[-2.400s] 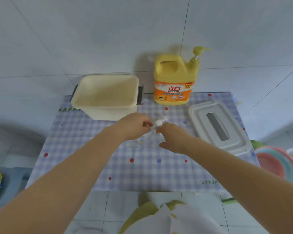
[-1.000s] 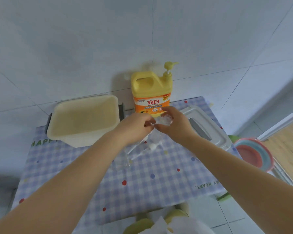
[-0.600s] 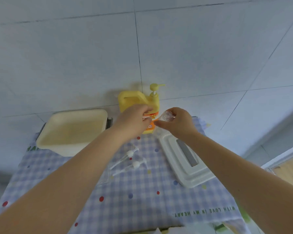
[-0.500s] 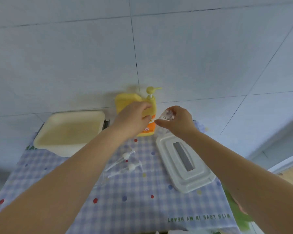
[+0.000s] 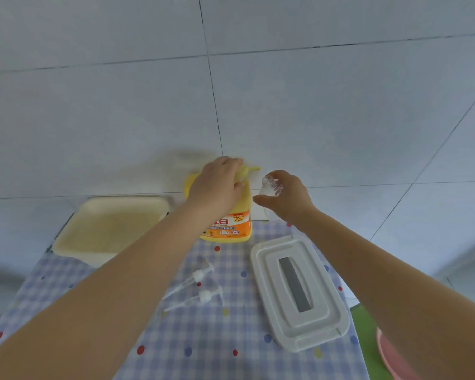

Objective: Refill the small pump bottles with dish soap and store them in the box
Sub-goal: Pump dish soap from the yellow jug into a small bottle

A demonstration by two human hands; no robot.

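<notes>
Your left hand [image 5: 217, 185] presses the yellow soap jug's pump [image 5: 248, 171]; your right hand [image 5: 285, 198] grips a small open bottle [image 5: 269, 186] under its spout to catch soap.

**Left hand reaches the soap pump**

The left hand [image 5: 217, 187] now lies on the yellow pump head [image 5: 246, 171] of the dish soap jug [image 5: 231, 215], up from beside the right hand. The right hand [image 5: 285, 198] raises the small clear bottle [image 5: 270, 185], open-necked, beside the spout.
</notes>
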